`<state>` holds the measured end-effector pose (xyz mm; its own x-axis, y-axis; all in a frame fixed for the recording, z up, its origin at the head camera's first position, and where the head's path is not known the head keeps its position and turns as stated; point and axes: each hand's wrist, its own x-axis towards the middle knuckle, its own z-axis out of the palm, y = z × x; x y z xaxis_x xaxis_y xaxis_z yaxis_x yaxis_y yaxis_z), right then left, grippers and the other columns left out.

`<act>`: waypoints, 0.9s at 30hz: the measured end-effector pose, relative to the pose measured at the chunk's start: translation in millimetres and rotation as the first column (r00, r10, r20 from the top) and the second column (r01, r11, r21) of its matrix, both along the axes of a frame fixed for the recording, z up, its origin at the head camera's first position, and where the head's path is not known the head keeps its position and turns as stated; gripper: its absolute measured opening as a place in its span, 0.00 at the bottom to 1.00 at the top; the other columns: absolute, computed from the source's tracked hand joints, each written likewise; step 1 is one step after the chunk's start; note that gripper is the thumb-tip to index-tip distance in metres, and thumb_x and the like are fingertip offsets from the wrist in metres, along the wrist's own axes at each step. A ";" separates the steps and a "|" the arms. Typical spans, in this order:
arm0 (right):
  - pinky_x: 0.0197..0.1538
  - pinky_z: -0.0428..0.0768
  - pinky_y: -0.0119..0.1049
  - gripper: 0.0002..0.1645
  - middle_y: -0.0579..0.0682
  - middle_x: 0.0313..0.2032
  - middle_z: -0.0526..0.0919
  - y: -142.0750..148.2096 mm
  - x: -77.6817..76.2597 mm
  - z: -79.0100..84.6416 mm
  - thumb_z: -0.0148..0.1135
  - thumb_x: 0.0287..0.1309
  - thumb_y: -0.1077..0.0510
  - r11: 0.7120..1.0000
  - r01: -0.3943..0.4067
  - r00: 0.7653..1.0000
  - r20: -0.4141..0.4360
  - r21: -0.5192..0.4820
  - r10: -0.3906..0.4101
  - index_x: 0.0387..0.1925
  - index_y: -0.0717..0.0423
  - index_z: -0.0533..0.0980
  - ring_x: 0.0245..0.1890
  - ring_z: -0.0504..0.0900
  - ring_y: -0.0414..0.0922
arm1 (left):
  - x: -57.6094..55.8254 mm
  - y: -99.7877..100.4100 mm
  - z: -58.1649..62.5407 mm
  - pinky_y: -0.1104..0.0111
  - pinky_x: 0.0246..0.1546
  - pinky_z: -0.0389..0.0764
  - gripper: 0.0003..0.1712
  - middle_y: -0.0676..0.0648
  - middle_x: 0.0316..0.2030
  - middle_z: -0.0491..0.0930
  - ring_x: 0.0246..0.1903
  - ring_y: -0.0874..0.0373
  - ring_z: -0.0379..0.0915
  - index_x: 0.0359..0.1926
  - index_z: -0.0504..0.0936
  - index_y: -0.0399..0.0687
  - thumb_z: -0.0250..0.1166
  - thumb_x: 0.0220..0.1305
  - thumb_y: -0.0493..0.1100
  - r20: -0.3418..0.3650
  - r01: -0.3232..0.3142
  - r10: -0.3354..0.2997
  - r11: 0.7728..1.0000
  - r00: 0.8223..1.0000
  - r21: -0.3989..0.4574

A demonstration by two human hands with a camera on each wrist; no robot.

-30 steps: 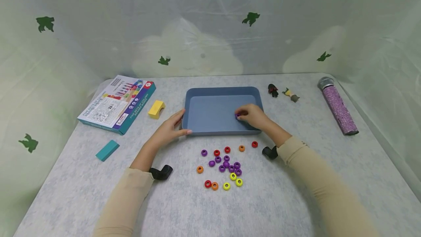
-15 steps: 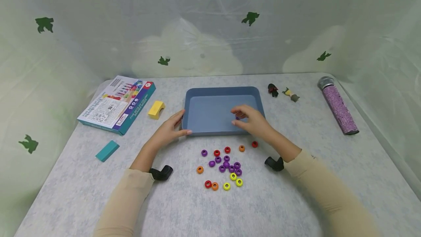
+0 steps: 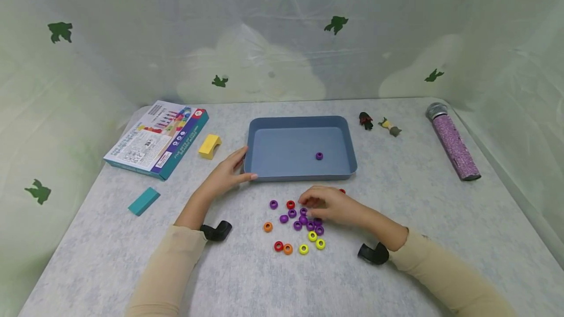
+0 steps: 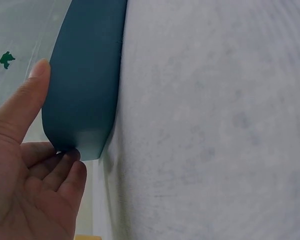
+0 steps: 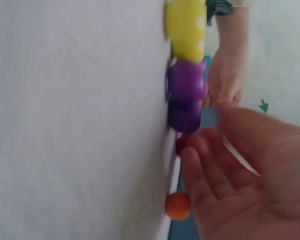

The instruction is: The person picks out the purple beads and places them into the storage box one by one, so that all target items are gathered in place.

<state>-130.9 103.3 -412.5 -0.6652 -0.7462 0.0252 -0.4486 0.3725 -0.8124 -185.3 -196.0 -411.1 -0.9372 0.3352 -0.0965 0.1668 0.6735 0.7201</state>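
My left hand (image 3: pixel 224 175) holds the near left corner of a blue tray (image 3: pixel 282 155), thumb along the front and fingers at the side; the left wrist view shows its curled fingertips against the tray wall (image 4: pixel 85 90). One purple bead (image 3: pixel 319 156) lies inside the tray. Over the loose beads in front of it is my right hand (image 3: pixel 335 204), with thumb and fingers apart and nothing visibly held. Purple beads (image 3: pixel 297 225) cluster under and beside its fingertips. In the right wrist view, an orange bead (image 5: pixel 178 206) sits near the fingers. The hand partly covers a few beads.
Yellow beads (image 3: pixel 320 243), a red bead (image 3: pixel 278 246) and orange beads (image 3: pixel 268 227) lie nearer me. A box (image 3: pixel 154 136), yellow block (image 3: pixel 209 146) and teal block (image 3: pixel 144 201) are left. Two small figures (image 3: pixel 365 121) and a glittery microphone (image 3: pixel 454 141) are right.
My right hand has let go of the purple bead in the tray and moved back toward me, over the loose beads. The left hand has stayed at the tray corner.
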 end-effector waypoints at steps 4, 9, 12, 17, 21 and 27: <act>0.40 0.71 0.27 0.12 0.39 0.39 0.73 -2.9 0.9 -5.4 0.56 0.49 0.60 0.997 -0.044 0.998 -0.047 0.071 0.047 0.39 0.49 0.74 0.39 0.70 0.34 | 0.0 0.0 0.4 0.64 0.56 0.52 0.51 0.49 0.61 0.43 0.58 0.57 0.41 0.63 0.43 0.51 0.59 0.42 0.62 0.001 0.000 0.000 1.000 1.000 -0.007; 0.38 0.71 0.27 0.10 0.36 0.36 0.74 -5.2 2.0 -8.9 0.56 0.49 0.59 0.991 -0.046 0.992 -0.114 0.126 0.060 0.36 0.46 0.75 0.35 0.70 0.32 | 0.1 -0.1 0.6 0.64 0.56 0.52 0.53 0.49 0.61 0.43 0.58 0.57 0.41 0.63 0.43 0.52 0.58 0.40 0.64 0.003 0.000 0.000 1.000 1.000 -0.015; 0.37 0.71 0.26 0.10 0.36 0.35 0.74 -5.8 2.5 -8.0 0.56 0.49 0.58 0.992 -0.032 0.992 -0.121 0.124 0.047 0.36 0.46 0.75 0.35 0.70 0.32 | 0.2 0.1 0.6 0.64 0.56 0.52 0.52 0.49 0.61 0.43 0.58 0.57 0.41 0.63 0.43 0.52 0.58 0.41 0.64 0.002 0.003 -0.003 1.000 1.000 -0.011; 0.35 0.73 0.26 0.12 0.37 0.36 0.74 -2.9 -3.5 5.3 0.55 0.49 0.58 0.998 0.029 0.991 -0.128 0.050 -0.023 0.38 0.50 0.75 0.35 0.71 0.33 | 0.4 -0.4 0.1 0.64 0.56 0.52 0.52 0.49 0.61 0.43 0.58 0.57 0.41 0.63 0.42 0.50 0.58 0.41 0.64 -0.003 0.012 -0.012 1.000 1.000 -0.010; 0.34 0.74 0.29 0.13 0.40 0.35 0.74 4.5 -21.0 19.1 0.55 0.49 0.58 0.992 0.116 0.980 -0.155 -0.057 -0.124 0.40 0.52 0.74 0.33 0.72 0.34 | 0.3 -0.8 0.1 0.64 0.56 0.52 0.52 0.49 0.61 0.43 0.58 0.57 0.41 0.63 0.43 0.50 0.57 0.41 0.64 -0.006 0.014 -0.014 1.000 1.000 -0.011; 0.38 0.73 0.29 0.14 0.42 0.35 0.75 17.4 -58.1 22.2 0.55 0.49 0.57 0.955 0.283 0.942 -0.160 -0.089 -0.295 0.40 0.54 0.74 0.34 0.72 0.35 | 0.9 -0.8 0.8 0.64 0.56 0.53 0.52 0.49 0.61 0.43 0.58 0.56 0.43 0.63 0.42 0.51 0.57 0.41 0.64 -0.001 0.013 -0.013 1.000 1.000 -0.014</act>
<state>-189.0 120.7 -390.3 -0.8338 -0.5157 0.1973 -0.4624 0.4569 -0.7599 -184.4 -196.8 -410.3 -0.9329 0.3457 -0.1005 0.1760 0.6815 0.7103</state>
